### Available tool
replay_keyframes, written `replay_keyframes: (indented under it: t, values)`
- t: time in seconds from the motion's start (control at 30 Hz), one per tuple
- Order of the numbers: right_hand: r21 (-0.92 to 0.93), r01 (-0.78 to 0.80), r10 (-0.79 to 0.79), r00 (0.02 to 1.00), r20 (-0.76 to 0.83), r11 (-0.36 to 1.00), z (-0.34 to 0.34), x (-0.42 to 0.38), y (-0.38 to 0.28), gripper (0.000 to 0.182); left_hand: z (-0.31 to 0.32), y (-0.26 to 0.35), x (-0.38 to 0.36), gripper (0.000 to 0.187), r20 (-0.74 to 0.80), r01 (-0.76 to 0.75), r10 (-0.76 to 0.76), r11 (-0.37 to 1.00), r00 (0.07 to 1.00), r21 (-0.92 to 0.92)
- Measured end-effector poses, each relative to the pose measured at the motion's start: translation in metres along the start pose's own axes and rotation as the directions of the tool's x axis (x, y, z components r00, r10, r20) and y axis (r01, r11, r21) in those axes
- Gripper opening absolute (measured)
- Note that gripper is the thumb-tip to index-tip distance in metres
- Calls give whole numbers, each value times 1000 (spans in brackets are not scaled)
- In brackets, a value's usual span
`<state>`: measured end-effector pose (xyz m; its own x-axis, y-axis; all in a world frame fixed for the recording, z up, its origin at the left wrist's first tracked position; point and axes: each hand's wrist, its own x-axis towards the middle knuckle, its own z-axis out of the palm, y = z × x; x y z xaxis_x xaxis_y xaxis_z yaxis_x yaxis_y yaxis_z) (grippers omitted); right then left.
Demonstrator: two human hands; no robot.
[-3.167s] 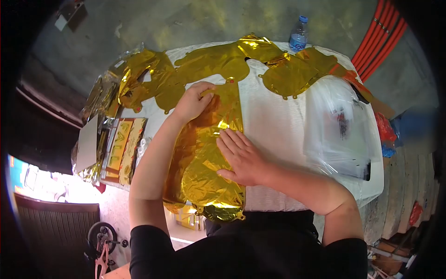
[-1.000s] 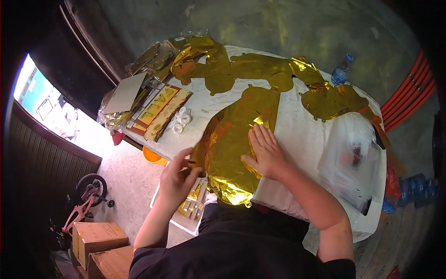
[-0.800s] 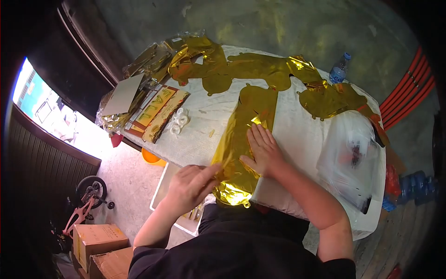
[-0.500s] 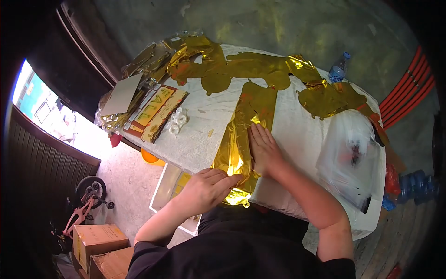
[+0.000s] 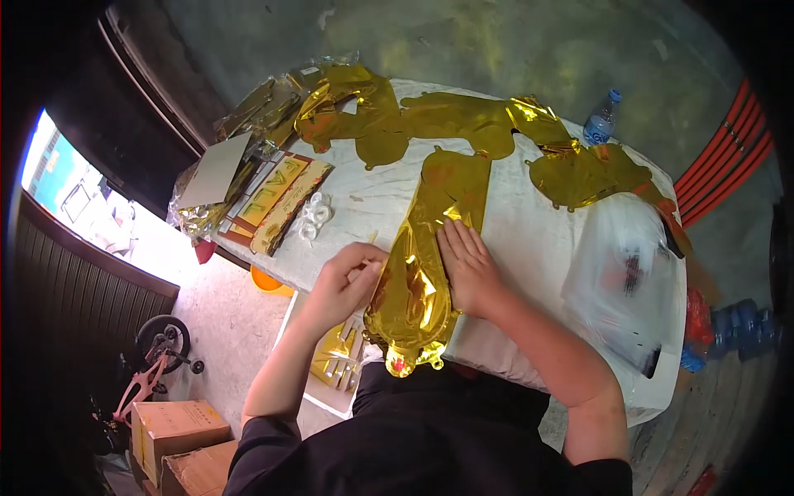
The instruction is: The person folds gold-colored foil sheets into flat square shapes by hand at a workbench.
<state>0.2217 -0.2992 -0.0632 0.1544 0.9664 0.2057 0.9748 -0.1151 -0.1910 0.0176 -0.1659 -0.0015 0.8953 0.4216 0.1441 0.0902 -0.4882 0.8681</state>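
A flat gold foil balloon [image 5: 426, 248] lies lengthwise on the white-covered table [image 5: 529, 256], its rounded, shiny near end hanging at the table's front edge. My right hand [image 5: 469, 269] rests flat on its right side, fingers stretched out. At its left edge is my left hand [image 5: 346, 281], fingers curled and thumb pressed toward them, pinching at the foil's rim; the fingertips are partly hidden. More flat gold foil balloons lie across the back of the table, one in the middle [image 5: 455, 120] and another at the right [image 5: 587, 178].
On the left are printed cards [image 5: 281, 202], a roll of white ribbon [image 5: 314, 217] and plastic packets. A water bottle [image 5: 602, 120] and a clear plastic bag [image 5: 620, 281] are on the right. Below the table sits a white bin [image 5: 331, 401] holding gold pieces; cardboard boxes [image 5: 180, 420] stand lower left.
My left hand has moved up and left, off the balloon's near end to its left edge. That near end now shows a rounded, spread shape. My right hand stays almost in place.
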Motion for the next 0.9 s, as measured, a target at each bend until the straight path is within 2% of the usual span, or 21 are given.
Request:
replay_keyframes:
  t: [0.03,0.07,0.13,0.17,0.27,0.43,0.63,0.8,0.9]
  values:
    - [0,0,0,1000,-5,1000,-2,2,0,65,-2,-6,6,32,-74,-67,87,969,994,237]
    - [2,-9,9,1000,21,1000,-5,2,-2,65,-1,-12,11,32,-73,-67,87,968,994,240]
    - [3,-20,20,998,54,1000,-5,1,-2,64,7,-18,18,37,32,-259,275,850,961,460]
    - [3,-7,7,1000,21,1000,-1,0,-1,64,9,-17,19,46,105,-238,215,828,971,508]
    - [-20,11,-11,1000,-4,1000,-3,0,1,63,17,-17,23,54,163,-234,170,778,972,583]
    - [6,24,-24,999,-35,1000,0,0,2,60,18,-15,28,58,216,-250,145,753,965,609]
    - [-38,24,-24,1000,-7,999,-1,-1,1,61,8,-11,41,49,247,-296,181,753,952,588]
    - [-26,24,-24,1000,-15,999,1,-1,3,60,13,-25,50,40,189,-336,278,765,942,549]
    - [32,7,-6,1000,-23,999,-1,-1,1,59,18,-23,46,39,150,-303,266,769,952,563]
